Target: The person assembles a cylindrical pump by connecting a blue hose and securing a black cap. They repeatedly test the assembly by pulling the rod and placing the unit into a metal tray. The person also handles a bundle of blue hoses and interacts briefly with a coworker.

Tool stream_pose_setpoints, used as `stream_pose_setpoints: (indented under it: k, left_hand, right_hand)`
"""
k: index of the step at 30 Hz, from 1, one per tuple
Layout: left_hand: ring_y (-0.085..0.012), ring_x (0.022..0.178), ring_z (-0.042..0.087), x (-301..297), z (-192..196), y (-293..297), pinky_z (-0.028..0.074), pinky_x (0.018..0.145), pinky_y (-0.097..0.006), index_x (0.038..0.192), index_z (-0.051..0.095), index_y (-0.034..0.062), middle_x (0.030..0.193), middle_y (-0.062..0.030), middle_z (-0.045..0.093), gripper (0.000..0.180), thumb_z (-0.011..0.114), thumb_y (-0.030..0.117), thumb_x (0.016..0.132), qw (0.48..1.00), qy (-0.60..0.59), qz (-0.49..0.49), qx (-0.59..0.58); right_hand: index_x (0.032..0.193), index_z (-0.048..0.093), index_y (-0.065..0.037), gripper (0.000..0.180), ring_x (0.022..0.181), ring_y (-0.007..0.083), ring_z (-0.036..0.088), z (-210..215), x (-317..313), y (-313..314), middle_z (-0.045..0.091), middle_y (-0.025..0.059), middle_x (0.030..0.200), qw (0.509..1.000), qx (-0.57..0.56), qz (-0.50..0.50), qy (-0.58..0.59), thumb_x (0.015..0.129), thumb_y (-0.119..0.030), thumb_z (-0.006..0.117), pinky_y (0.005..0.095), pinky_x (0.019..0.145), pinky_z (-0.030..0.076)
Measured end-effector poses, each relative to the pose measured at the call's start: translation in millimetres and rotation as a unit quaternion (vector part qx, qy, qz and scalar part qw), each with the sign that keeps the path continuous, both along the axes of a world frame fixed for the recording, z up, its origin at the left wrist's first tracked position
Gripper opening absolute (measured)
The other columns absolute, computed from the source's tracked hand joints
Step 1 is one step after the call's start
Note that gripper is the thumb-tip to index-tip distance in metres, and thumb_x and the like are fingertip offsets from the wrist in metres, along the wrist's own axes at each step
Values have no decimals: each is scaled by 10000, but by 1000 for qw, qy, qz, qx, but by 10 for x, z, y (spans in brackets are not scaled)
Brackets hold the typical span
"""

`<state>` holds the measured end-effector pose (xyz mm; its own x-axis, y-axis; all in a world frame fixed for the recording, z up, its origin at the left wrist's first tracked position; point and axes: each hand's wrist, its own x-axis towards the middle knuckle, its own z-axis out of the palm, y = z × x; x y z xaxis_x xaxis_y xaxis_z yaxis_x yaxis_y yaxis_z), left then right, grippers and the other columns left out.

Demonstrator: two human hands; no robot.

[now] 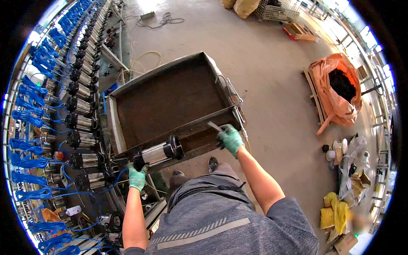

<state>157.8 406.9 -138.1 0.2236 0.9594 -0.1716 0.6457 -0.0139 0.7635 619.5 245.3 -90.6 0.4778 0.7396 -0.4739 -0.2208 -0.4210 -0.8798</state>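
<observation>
An electric pump (pixel 154 155), a silver cylinder with black ends, lies across the near edge of a wide metal tank (pixel 120 131). My left hand (pixel 137 177), in a green glove, is closed on the pump's left black end from the near side. A blue cable (pixel 121 175) runs close by that hand. Over the tank's near right corner, my gloved right hand (pixel 231 141) is closed on a thin, flat, grey strip (pixel 215 126) that sticks out to the left. Its exact kind is too small to tell. The glove's fingertips look dark.
At left stands a long row of similar pumps (pixel 83 140) with coiled blue cables (pixel 27 161). A chain (pixel 240 117) hangs at the tank's right side. Farther right are an orange sack (pixel 327 91) on a pallet and yellow bags (pixel 335 212). A cable (pixel 163 21) lies on the far floor.
</observation>
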Motion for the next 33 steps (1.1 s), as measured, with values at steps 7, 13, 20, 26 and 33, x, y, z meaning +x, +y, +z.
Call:
stream_pose_setpoints:
  k: [7,13,20,26,33]
  left_hand:
    - [-171,1030,576,211,229,8,499,931,-321,1282,439,50,1183,-66,610,526,776,69,879,999,-18,-14,-41]
    - [-189,1045,585,169,169,-3,482,964,-327,1264,462,37,1189,-76,617,509,787,80,875,997,-60,4,-44]
    - [-200,1012,598,247,356,-21,497,899,-339,1217,458,43,1138,-90,635,533,827,179,857,998,-4,1,-63]
    - [-193,989,584,311,506,-20,488,896,-324,1206,438,43,1119,-84,630,607,865,247,826,998,29,-9,-49]
    - [-196,984,576,280,506,55,483,891,-342,1173,448,44,1092,-85,632,643,886,327,796,995,60,-22,-78]
  right_hand:
    - [1208,500,-47,262,544,196,626,-698,659,-334,637,103,749,970,-99,-156,-156,971,-150,545,339,461,485]
    - [1253,489,-94,425,969,491,665,-264,440,-330,708,276,1000,885,-304,34,-350,982,-412,563,563,800,534]
    - [1114,649,-91,272,966,393,658,93,28,-233,641,183,1119,873,-82,41,-479,923,-284,658,494,824,546]
    - [1282,630,-44,352,1134,326,627,-373,-975,446,655,181,1205,961,136,215,-108,934,-94,640,390,988,501]
    - [1196,666,-40,238,859,132,629,-744,-1253,754,731,81,967,968,116,165,147,960,-74,660,305,810,546]
